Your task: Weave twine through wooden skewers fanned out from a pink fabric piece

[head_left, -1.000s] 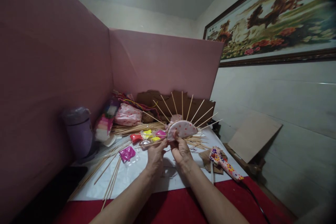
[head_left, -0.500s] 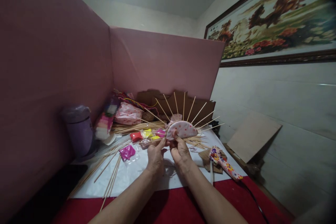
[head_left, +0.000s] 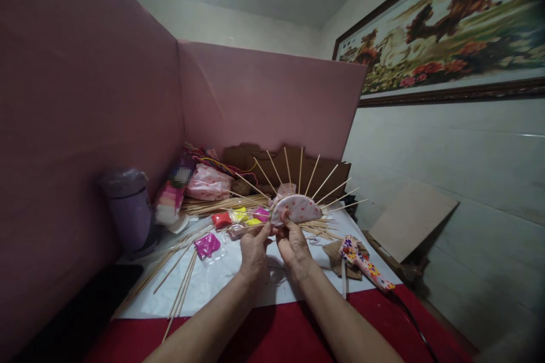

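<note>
Between my hands, above the white sheet, is a half-round piece covered in pink dotted cloth, with several thin wooden sticks fanning out from its curved edge. My right hand is closed on its lower edge, thumb pressed on the cloth face. At its lower left corner my left hand pinches with thumb and fingers; a stick runs leftward from there. Just what the left fingertips grip is partly hidden by the hand.
A flower-patterned glue gun lies on a cardboard scrap at right, its cord trailing over the red cloth. Loose sticks and colored clay packets lie left. A purple tumbler stands far left; brown cardboard leans behind.
The view has shifted very slightly. Both hands keep their hold on the dotted half-round piece, which stays in nearly the same pose.
</note>
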Demonstrator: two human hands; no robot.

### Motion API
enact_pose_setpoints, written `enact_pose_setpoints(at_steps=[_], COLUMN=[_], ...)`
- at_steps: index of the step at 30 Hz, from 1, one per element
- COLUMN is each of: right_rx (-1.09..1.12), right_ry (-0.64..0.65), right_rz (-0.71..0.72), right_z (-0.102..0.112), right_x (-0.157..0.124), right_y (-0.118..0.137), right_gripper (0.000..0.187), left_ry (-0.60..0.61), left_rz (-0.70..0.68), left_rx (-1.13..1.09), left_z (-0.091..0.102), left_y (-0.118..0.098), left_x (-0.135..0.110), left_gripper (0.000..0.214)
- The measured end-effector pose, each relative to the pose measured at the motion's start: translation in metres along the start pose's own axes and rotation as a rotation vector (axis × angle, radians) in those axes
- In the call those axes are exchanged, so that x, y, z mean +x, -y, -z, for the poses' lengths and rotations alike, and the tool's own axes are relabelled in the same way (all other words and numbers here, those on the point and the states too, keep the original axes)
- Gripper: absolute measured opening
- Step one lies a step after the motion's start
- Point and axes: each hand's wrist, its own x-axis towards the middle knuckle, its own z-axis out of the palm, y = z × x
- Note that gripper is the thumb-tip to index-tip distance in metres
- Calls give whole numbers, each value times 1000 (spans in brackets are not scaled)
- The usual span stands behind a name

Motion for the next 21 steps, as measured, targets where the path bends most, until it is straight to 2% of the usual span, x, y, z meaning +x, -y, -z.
enact_pose_setpoints(at_steps=[4, 8, 12, 17, 21], right_rx=[-84, -124, -70, -17, -17], right_ry=[19, 54, 107, 129, 110], right_rz=[-46, -31, 9, 56, 57], right_z=[2, 0, -3, -6, -9], right_x=[-2, -8, -10, -14, -24], right_y=[-8, -12, -8, -7, -15], right_gripper=[23, 26, 22, 32, 34], left_ry=[15, 67, 90, 152, 219], left_rz=[18, 60, 74, 84, 87], left_rx=[-17, -49, -135, -280, -223], left_z=[-5, -6, -3, -4, -8], left_y=[0, -3, -15, -32, -35], left_x=[-4, -5, 0, 5, 1], left_gripper=[30, 24, 17, 15, 22])
